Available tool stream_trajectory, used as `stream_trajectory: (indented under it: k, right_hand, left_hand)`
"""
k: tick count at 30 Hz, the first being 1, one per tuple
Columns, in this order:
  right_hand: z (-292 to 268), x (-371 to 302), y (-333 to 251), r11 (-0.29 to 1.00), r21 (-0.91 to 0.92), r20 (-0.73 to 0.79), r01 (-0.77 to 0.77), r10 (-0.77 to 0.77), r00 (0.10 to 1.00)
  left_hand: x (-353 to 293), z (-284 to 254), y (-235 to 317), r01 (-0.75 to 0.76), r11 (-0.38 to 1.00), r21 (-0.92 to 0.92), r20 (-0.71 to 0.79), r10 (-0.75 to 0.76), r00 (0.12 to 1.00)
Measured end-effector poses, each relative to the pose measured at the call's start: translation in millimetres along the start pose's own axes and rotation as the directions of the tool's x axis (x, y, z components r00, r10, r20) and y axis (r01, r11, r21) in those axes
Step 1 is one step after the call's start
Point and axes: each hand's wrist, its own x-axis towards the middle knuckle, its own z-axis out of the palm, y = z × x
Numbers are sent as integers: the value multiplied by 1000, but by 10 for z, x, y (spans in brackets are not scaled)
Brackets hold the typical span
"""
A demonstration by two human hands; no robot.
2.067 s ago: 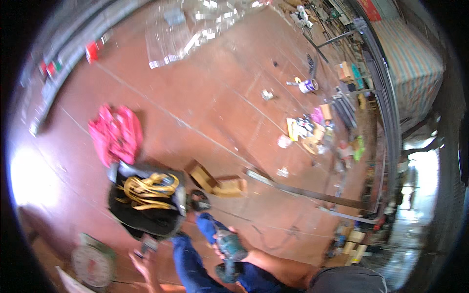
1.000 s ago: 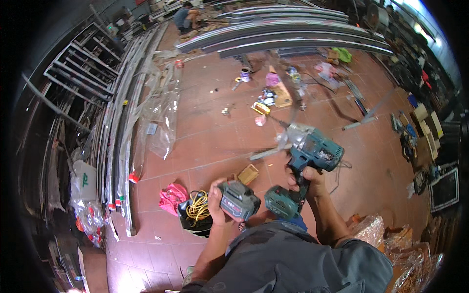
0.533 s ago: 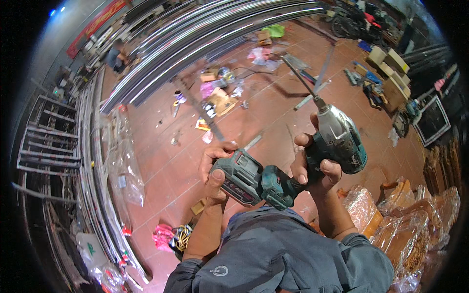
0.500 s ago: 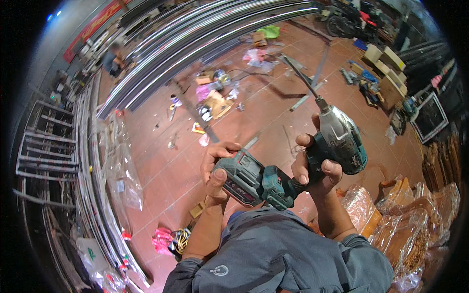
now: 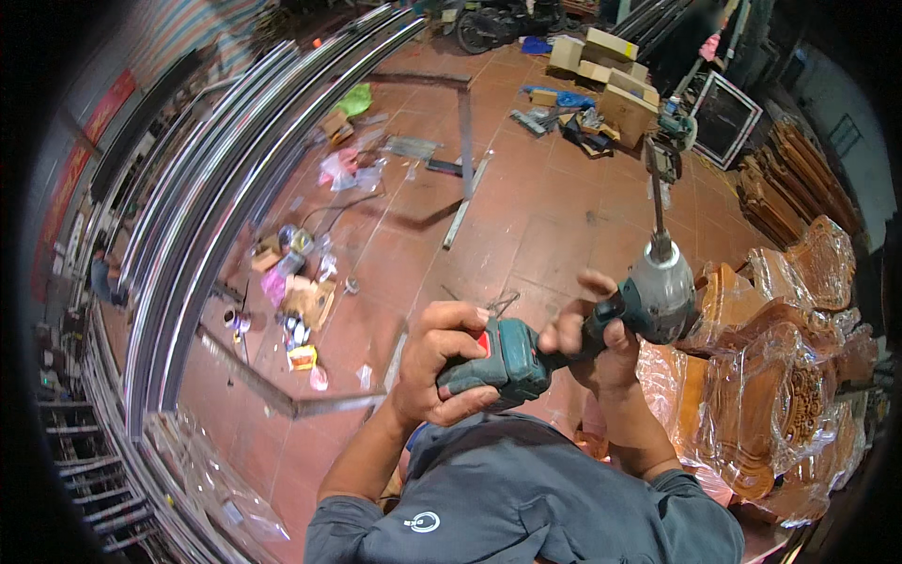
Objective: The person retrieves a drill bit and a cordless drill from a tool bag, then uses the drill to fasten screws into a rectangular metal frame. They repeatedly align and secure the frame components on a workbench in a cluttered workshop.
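Note:
In front of my chest I hold a teal and grey cordless drill (image 5: 662, 296). Its long bit (image 5: 655, 197) points up and away. My right hand (image 5: 601, 348) is wrapped around the drill's handle. My left hand (image 5: 437, 362) grips the teal battery pack (image 5: 512, 362), which sits against the foot of the handle. Whether the pack is fully seated is hidden by my fingers. Below the hands my grey shirt fills the lower edge.
Carved wooden furniture parts in plastic wrap (image 5: 780, 395) stand close on my right. Long metal rails (image 5: 216, 216) run along the left, and a metal frame (image 5: 465, 141) lies on the red tile floor. Cardboard boxes (image 5: 611, 66) are far ahead, small litter (image 5: 291, 287) at left. A person (image 5: 99, 277) crouches far left.
The view swung round from the floor bag to the workshop. My left hand brought the battery pack from apart up against the drill's handle, and the drill rose to the right.

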Motion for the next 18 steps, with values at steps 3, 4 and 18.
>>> stream_trajectory:
  k: [3,4,18]
  right_hand:
    - [-164,429,50,999,43,-109,-25,30,994]
    - [-315,559,67,999,48,-132,-20,26,991]
    - [-1664,2233,140,992,-106,-486,71,-114,866]
  left_hand:
    - [443,-202,-494,149,973,-177,187,-115,976]
    - [594,-276,-670,214,942,-258,247,-149,958]
    - [2396,58,-3178,793,608,42,480,-708,518]
